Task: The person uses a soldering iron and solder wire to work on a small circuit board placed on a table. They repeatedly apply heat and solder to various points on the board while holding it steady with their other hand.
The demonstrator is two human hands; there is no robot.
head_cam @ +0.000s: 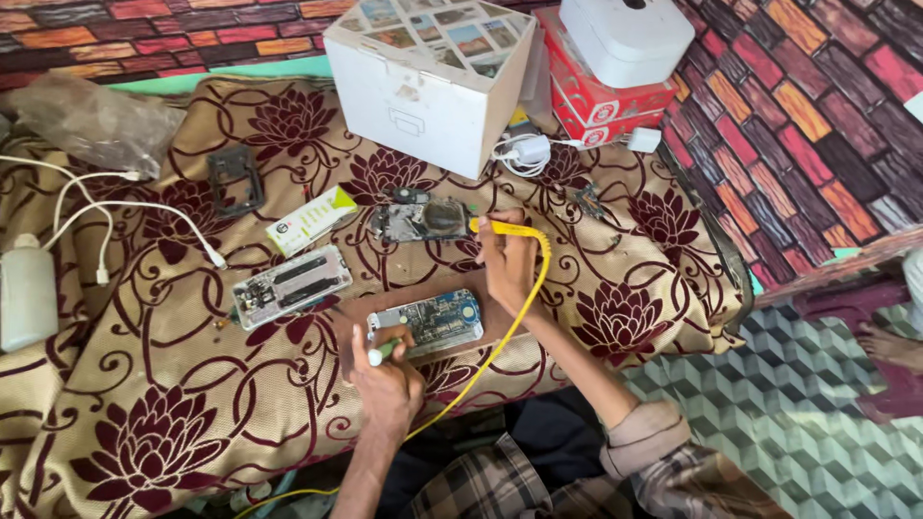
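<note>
From the head view, I saw my left hand (385, 370) closed around a small green-tipped tool (381, 352), its tip resting at the near left corner of the opened phone (430, 321) with its blue circuit board exposed. That phone lay on a brown board just in front of me, on the floral cloth (144, 384). My right hand (508, 261) was closed on a yellow-handled tool (505, 229), held just beyond the phone's far right end, its yellow cord (500, 341) trailing down toward my lap. Whether its tip touched anything I could not tell.

As far as I could judge, the stripping-down was well advanced: the phone's back was off and the board bare. A second opened handset (291, 285) sat to the left, a darker gutted unit (420, 219) lay beyond my right hand, and a black frame piece (235, 180) lay well apart on the cloth. The work on the board itself looked unfinished, and nothing was closed up again. A white box (423, 91) and red cartons (601, 106) stood at the far edge.
</note>
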